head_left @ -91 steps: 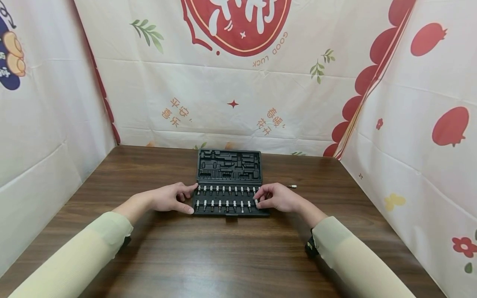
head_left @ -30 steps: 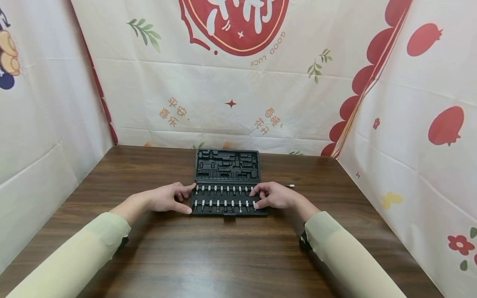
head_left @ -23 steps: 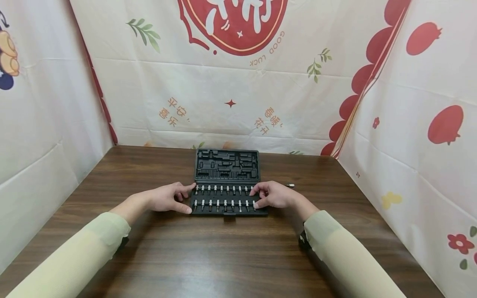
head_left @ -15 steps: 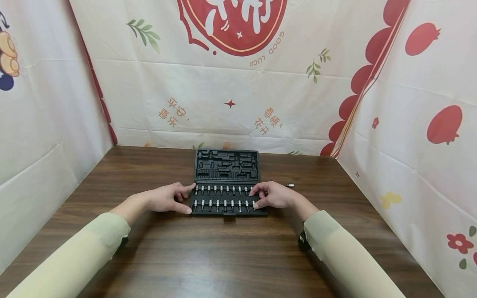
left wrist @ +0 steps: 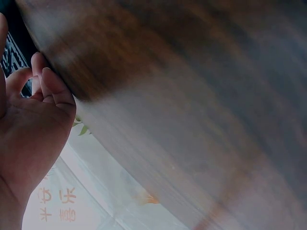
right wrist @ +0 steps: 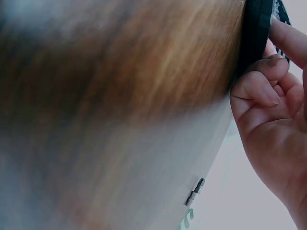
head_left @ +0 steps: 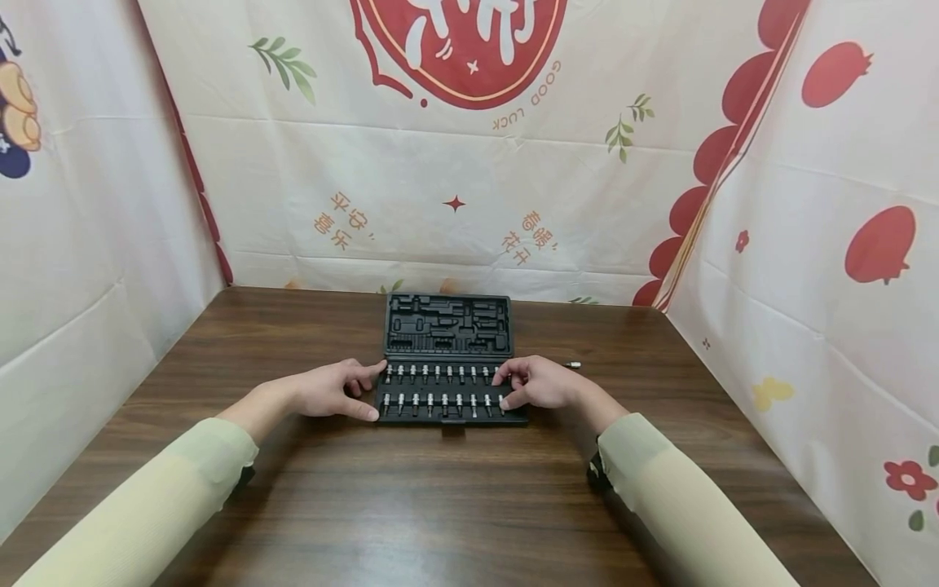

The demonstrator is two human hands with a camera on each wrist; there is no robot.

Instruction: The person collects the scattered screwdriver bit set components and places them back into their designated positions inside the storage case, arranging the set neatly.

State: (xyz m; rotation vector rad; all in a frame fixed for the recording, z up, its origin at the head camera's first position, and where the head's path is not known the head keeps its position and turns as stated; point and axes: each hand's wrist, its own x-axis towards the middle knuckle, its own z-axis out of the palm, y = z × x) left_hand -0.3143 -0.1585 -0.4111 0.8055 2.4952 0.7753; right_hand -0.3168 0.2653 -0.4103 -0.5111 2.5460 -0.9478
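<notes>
In the head view an open black bit-socket case [head_left: 447, 386] lies on the table, its tray holding two rows of silver bit sockets. My left hand [head_left: 330, 390] rests at the case's left edge, thumb on the front corner and index finger reaching toward the hinge; its other fingers bend inward. At the opposite end is my right hand [head_left: 539, 383]. Its thumb touches the last bit socket [head_left: 502, 401] of the front row, while the index fingertip stands apart, over the strip between the rows. In the right wrist view the other fingers of the right hand [right wrist: 273, 105] are curled.
One loose bit socket [head_left: 573, 365] lies on the brown wooden table [head_left: 440, 505] beyond my right hand; it also shows in the right wrist view. Molded hollows line the raised lid [head_left: 449, 326]. Printed cloth [head_left: 411, 171] hangs behind the table and along both sides.
Three seconds ago my right index finger and thumb were close together at the front row's last bit socket; now they are spread. Over the last second both hands have stayed put.
</notes>
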